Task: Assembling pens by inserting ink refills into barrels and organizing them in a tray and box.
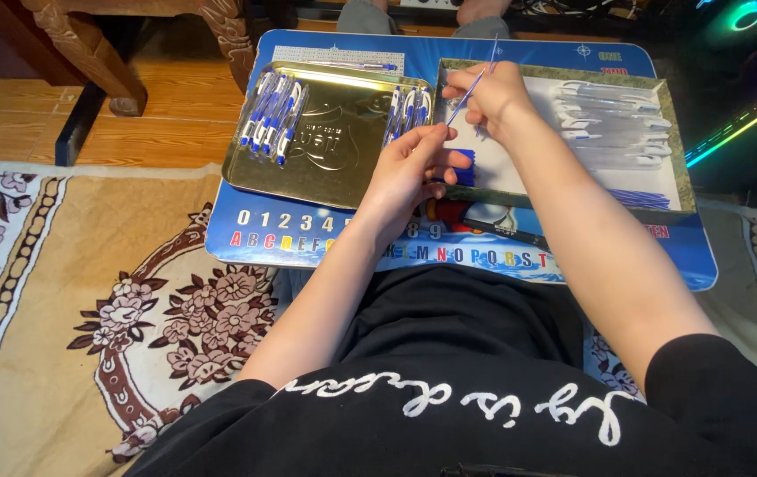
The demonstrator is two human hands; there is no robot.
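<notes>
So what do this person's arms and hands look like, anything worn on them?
Both arms are bare from the upper arm down. Short black sleeves cover only the tops. The left hand and right hand wear no gloves; no rings, watch or bracelet show.

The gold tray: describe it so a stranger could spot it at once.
On the blue lap table over the person's legs, look at the left half. The gold tray is a shiny rectangular metal tray holding two bunches of blue-and-white pens. The cardboard box lid beside it is dull, white inside and holds clear pen barrels.

right hand (491,99) pinching pen refill (475,84), gold tray (343,163)
</notes>
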